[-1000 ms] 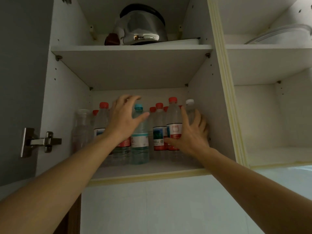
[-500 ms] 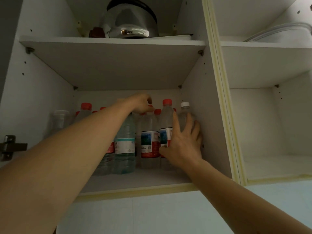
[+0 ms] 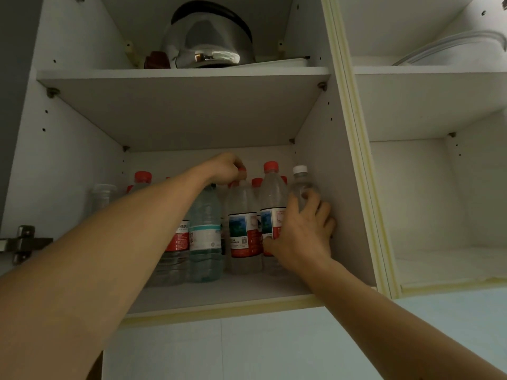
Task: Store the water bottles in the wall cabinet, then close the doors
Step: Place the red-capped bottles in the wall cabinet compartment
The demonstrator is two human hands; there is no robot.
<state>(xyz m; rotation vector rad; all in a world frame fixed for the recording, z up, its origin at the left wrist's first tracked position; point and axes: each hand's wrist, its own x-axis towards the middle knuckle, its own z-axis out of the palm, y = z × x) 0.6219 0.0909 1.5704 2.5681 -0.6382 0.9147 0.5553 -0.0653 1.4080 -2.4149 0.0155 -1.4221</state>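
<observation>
The wall cabinet [image 3: 315, 149] stands open, with no door leaf in view; a metal hinge [image 3: 23, 244] is fixed to its left side wall. The water bottles [image 3: 244, 229] stand upright in a tight group on the lower shelf [image 3: 219, 293], toward the rear.

The left hand [image 3: 226, 168] reaches over the group. Its fingers are curled down onto the red cap of a bottle in the back rows. Whether the fingers pinch that cap or only rest on it cannot be told.

The right hand [image 3: 301, 231] is at the right end of the group, close to the right side wall. Its fingers wrap the white-capped bottle [image 3: 300, 182], and its thumb lies across the label of the red-capped bottle [image 3: 273, 198] just beside it on the left.

A teal-labelled bottle [image 3: 205, 231] stands in the front row, partly covered by the left forearm.

On the upper shelf [image 3: 183, 74] sits a polished steel kettle [image 3: 208, 42]. The neighbouring compartment to the right holds a clear plastic lid [image 3: 450, 48] on its upper shelf.
</observation>
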